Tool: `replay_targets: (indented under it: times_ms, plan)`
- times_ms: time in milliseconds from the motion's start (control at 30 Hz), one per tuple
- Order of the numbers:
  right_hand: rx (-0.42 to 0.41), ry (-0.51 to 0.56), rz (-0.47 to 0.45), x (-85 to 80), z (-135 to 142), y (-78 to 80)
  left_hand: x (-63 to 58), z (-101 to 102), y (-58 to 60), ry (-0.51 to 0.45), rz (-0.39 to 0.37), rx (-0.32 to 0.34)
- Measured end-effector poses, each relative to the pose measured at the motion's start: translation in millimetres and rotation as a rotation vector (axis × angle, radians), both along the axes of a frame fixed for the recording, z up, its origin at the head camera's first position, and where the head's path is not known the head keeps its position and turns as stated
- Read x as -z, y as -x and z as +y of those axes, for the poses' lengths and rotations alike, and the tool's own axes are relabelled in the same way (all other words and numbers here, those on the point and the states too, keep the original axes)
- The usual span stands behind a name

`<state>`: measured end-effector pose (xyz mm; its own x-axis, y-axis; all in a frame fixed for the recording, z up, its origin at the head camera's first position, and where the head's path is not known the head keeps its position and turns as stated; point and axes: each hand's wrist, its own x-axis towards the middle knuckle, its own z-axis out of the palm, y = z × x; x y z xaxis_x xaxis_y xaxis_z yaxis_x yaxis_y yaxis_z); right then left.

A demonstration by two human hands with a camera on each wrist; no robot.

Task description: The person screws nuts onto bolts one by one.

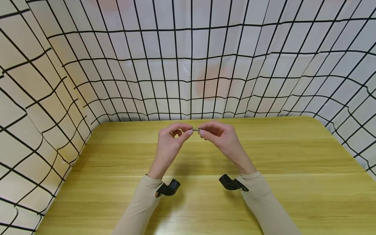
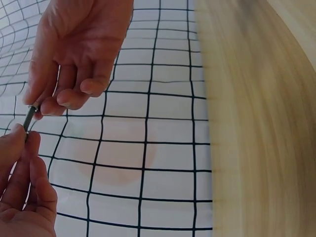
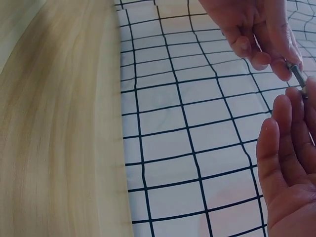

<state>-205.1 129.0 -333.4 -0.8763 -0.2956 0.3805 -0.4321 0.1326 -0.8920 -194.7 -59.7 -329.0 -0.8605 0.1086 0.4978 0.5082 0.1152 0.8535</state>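
A small metal bolt (image 1: 195, 130) with a threaded shank is held level above the table, one end in each hand. My left hand (image 1: 169, 141) pinches its left end between thumb and fingertips. On the other end, my right hand (image 1: 222, 136) has a pinch grip of its own. Up close in the right wrist view, threads show along the bolt (image 3: 298, 76); the fingertips cover both its ends, so I cannot tell whether a nut is on it. In the left wrist view the bolt (image 2: 29, 118) spans the short gap between the hands.
Beneath the hands lies a wooden table (image 1: 199, 209) with light grain. White cloth (image 1: 182, 71) with a black grid stands behind it and along both sides. A black wrist camera mount (image 1: 168, 188) sticks out from each beige sleeve (image 1: 141, 202).
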Motion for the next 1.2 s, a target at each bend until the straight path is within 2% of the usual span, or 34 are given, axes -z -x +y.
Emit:
replay_targets:
  times_ms: [367, 567, 833, 1200]
  plan:
    - [0.017, 0.01, -0.007, 2.3, -2.2, 1.2, 0.1, 1.0, -1.5, -0.008, -0.009, 0.019]
    - [0.0, 0.009, 0.021, 0.9, -2.3, 1.4, -0.6, 1.8, -1.8, -0.015, -0.011, 0.009]
    - [-0.009, -0.045, 0.036, -2.6, 1.8, -1.6, -1.6, 1.5, -1.2, -0.016, -0.017, -0.007]
    - [-0.016, 0.004, 0.067, -0.6, 0.2, 0.0, -0.1, 1.2, -0.2, -0.028, -0.009, 0.005]
